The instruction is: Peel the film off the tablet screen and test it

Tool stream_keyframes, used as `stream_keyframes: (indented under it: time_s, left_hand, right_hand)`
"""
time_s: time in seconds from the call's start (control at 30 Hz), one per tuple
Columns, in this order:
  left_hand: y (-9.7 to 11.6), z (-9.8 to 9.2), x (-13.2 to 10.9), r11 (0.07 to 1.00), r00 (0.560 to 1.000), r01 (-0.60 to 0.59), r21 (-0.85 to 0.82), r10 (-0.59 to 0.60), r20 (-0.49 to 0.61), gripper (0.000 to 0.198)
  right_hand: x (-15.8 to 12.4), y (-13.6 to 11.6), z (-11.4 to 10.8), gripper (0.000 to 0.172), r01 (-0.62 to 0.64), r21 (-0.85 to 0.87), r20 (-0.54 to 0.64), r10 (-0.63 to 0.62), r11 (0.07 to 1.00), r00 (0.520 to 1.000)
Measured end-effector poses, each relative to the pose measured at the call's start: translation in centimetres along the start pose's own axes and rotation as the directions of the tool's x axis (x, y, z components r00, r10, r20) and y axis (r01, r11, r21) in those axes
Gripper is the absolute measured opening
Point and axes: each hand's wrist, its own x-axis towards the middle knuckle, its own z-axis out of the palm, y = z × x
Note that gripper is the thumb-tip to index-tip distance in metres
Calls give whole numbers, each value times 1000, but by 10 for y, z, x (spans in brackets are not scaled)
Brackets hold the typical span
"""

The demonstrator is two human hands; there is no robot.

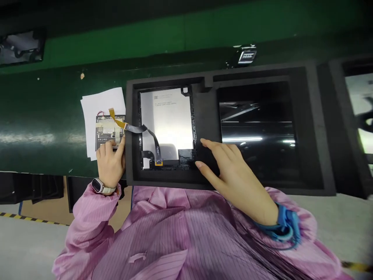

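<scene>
My left hand is at the lower edge of a circuit board, its fingers bent onto the board and its index finger along the right side. A flat ribbon cable runs from the board over the foam wall to a display panel, where it joins near the bottom edge. The panel lies with its silvery back up in the left recess of a black foam tray. Over the tray, just right of the panel, my right hand is open, thumb and fingers apart, with nothing in it.
White paper sheets lie under the circuit board on the green bench. A glossy dark screen fills the tray's right recess. Behind the tray sits a small shiny device. Another foam tray stands at the right.
</scene>
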Motion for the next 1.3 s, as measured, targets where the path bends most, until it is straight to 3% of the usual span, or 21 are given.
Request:
stream_keyframes:
  time_s: [0.13, 0.33, 0.5, 0.63, 0.73, 0.83, 0.9, 0.97, 1.1, 1.2, 1.3]
  left_hand:
    - [0, -4, 2, 997, 1000, -28, 75, 28, 2, 50]
    - [-3, -9, 5, 997, 997, -42, 60, 38, 70, 50]
    - [0, -6, -1, 996, 999, -35, 78, 35, -2, 48]
    - [3, 1, -8, 998, 998, 55, -43, -56, -13, 41]
    - [5, 0, -12, 969, 987, 116, -218, -137, -85, 36]
    - [17, -13, -16, 927, 957, 159, -340, -230, -179, 38]
    - [34, -28, -18, 894, 952, 125, -430, -229, -201, 36]
    - [55, -42, -19, 894, 978, 59, -443, -141, -155, 32]
    - [85, -51, -21, 987, 999, 33, -159, -35, -14, 47]
    - [89, -48, -21, 991, 999, 43, -125, -42, 8, 47]
    - [85, -46, -19, 986, 999, 39, -165, -37, 19, 46]
  right_hand:
    - [2, -5, 4, 50, 18, 22, -7, -18, 1000, 1000]
    - [3, -8, 16, 50, 42, 23, -49, -41, 999, 998]
    - [-3, -3, 26, 49, 36, 40, -84, -33, 999, 996]
    - [-5, 3, 28, 49, 45, 54, -88, -40, 998, 995]
    - [-6, 5, 26, 50, 36, 79, -89, -28, 996, 996]
    - [-7, 4, 24, 57, -39, 144, -40, 45, 989, 998]
    - [-10, 2, 25, 64, -134, 206, 15, 133, 969, 991]
    - [-12, 1, 27, 72, -239, 278, 76, 227, 930, 971]
    - [-9, -1, 30, 82, -375, 532, 172, 337, 759, 926]
    - [-1, -2, 24, 81, -423, 706, 271, 335, 568, 902]
    - [8, -5, 15, 75, -445, 758, 325, 315, 477, 892]
